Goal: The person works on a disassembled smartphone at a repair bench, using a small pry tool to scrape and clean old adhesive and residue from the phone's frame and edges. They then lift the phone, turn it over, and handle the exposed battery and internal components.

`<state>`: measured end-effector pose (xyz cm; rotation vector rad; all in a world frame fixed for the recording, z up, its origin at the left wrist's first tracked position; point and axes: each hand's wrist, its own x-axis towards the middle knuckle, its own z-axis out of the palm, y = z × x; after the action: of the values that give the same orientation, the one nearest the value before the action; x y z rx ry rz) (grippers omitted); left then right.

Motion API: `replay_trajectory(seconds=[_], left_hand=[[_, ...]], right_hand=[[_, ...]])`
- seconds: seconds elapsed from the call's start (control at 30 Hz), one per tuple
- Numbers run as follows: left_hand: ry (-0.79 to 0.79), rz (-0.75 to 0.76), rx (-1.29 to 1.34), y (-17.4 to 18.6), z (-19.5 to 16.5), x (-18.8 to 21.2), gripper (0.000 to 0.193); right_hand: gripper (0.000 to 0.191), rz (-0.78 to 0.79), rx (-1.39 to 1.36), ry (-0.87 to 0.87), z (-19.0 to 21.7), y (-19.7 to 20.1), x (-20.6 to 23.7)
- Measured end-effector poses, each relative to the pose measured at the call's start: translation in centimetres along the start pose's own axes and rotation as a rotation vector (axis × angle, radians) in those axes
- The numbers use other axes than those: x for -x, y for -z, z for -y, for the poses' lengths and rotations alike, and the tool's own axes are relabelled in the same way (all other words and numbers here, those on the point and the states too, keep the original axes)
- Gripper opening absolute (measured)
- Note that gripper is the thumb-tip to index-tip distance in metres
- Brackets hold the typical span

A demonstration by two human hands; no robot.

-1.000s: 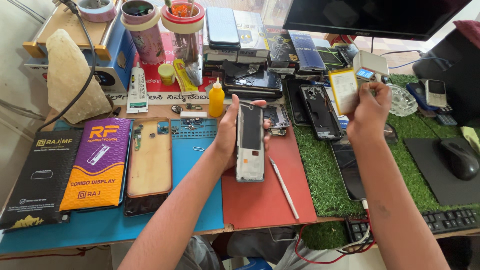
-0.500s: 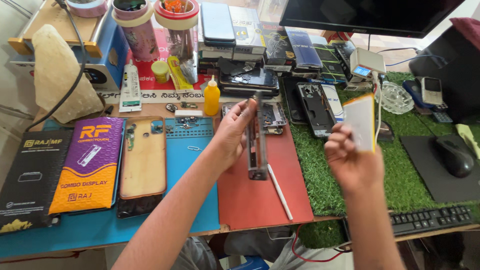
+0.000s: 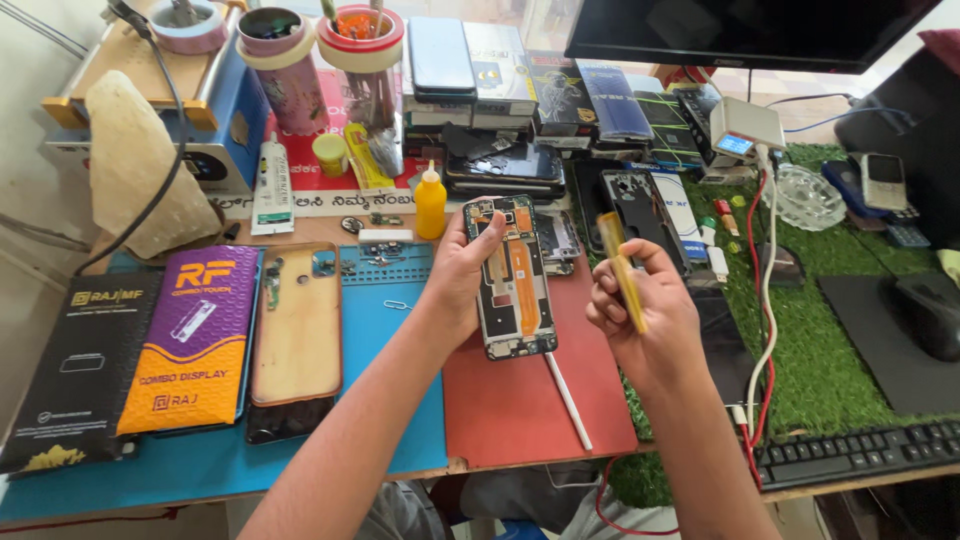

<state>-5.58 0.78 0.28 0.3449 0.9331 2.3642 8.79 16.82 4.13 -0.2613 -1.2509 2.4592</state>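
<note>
Far left: black display box and purple-and-orange display box lying flat on the blue mat, with a gold back cover just beside them, inner face up. Behind these, a white glue tube and a yellow squeeze bottle standing near loose screws and small parts on the mat's upper edge. Centre: left hand wrapped round the left edge of the opened phone, thumb across the upper front, other fingers hidden behind; phone raised above the red mat, nearly upright, exposed board and orange ribbon facing the camera. Below it, a white stylus lying on the red mat. Right of centre: right hand closed round a slim yellow tool, pinched between thumb and forefinger, tip pointing up, just beside the phone yet apart from it. Farther right: another stripped phone frame on the green turf, a red-and-white cable trailing down, keyboard and mouse at the edge. Likely risks: one-sided grip slipping and dropping the bare board onto the cluttered mats; tool tip catching and tearing the orange ribbon if pressed in at an angle; a sleeve or elbow scattering the loose screws.
</note>
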Motion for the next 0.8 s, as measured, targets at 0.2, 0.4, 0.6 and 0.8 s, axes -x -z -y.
replay_trajectory(seconds=[0.2,0.4,0.6,0.8], left_hand=[[0.009,-0.008,0.036,0.1,0.7,-0.2,0.030],[0.009,0.037,0.064,-0.3,0.8,-0.1,0.038],[0.014,0.040,0.137,-0.2,0.8,0.0,0.047],[0.015,0.082,0.150,0.0,0.9,0.2,0.039]], right_hand=[[0.011,-0.129,0.643,0.290,-1.6,-1.7,0.9],[0.008,-0.082,0.973,0.405,-3.2,-2.1,0.9],[0.008,-0.065,1.049,0.390,-4.0,-3.9,1.1],[0.012,0.101,1.508,0.871,-3.4,-5.4,1.7]])
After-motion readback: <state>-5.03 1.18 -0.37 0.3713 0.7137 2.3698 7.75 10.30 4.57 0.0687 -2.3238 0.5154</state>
